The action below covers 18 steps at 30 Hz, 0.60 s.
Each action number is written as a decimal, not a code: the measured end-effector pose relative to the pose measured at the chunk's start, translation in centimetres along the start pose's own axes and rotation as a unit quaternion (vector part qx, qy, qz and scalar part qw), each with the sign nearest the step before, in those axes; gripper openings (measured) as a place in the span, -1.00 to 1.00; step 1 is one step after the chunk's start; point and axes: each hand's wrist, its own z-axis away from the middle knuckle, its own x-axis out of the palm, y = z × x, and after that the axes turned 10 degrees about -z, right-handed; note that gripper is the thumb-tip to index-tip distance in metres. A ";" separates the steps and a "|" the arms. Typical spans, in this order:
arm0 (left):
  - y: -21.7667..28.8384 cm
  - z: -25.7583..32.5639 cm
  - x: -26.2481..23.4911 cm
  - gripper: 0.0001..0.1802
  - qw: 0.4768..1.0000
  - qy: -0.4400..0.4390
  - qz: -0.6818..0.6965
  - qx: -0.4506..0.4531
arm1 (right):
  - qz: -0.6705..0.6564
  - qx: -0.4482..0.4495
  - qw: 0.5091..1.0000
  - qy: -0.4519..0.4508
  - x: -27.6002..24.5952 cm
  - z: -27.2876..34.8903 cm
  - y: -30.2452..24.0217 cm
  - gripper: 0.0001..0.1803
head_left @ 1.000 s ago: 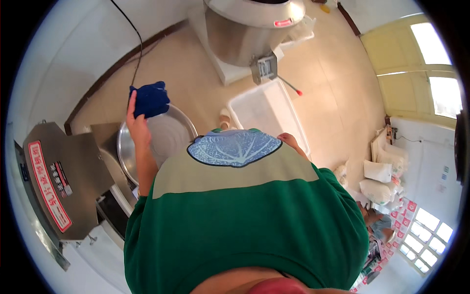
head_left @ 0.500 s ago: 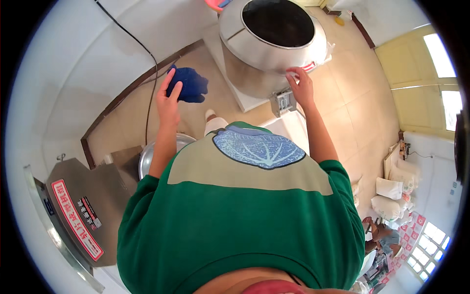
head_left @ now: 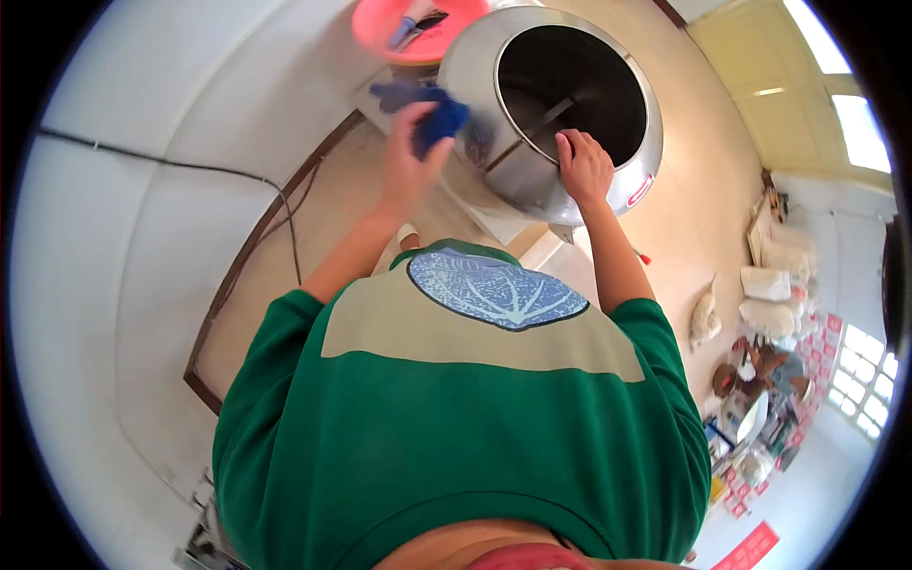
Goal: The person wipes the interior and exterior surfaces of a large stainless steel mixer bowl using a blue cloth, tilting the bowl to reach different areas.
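In the head view, my left hand (head_left: 408,176) is blurred by motion and grips a dark blue cloth (head_left: 440,125) between thumb and fingers. The cloth hangs close to the left side of a shiny round metal drum (head_left: 518,185), which shows its reflection. I cannot tell whether they touch. My right hand (head_left: 586,169) has its fingers bent over the near rim of the drum's wide opening. Inside, the drum is dark, with a bar-like piece (head_left: 556,111) showing.
A pink basin (head_left: 461,43) holding brush-like tools stands beyond the cloth, left of the drum. A black cable (head_left: 171,161) runs along the white wall at left. Sacks (head_left: 768,315) lie at far right, near another person (head_left: 784,370). A bag (head_left: 705,318) sits on the floor.
I have turned and come closer to the drum. My left hand carried the cloth rightward to the drum's side. My right hand moved from the drum's lower side up to its opening rim.
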 end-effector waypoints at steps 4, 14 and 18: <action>-2.8 -2.5 3.3 -0.22 0.945 -0.192 -0.193 0.180 | 0.030 0.025 0.999 -0.014 -0.3 0.0 0.5 -0.72; -5.7 -5.3 8.3 -0.28 0.952 -0.103 -0.268 0.103 | 0.013 0.038 0.999 -0.032 -0.1 -0.4 -0.5 -0.74; -7.2 -9.2 8.5 -0.31 0.948 -0.111 -0.271 0.128 | 0.014 0.047 0.998 -0.034 0.1 -0.8 -0.7 -0.73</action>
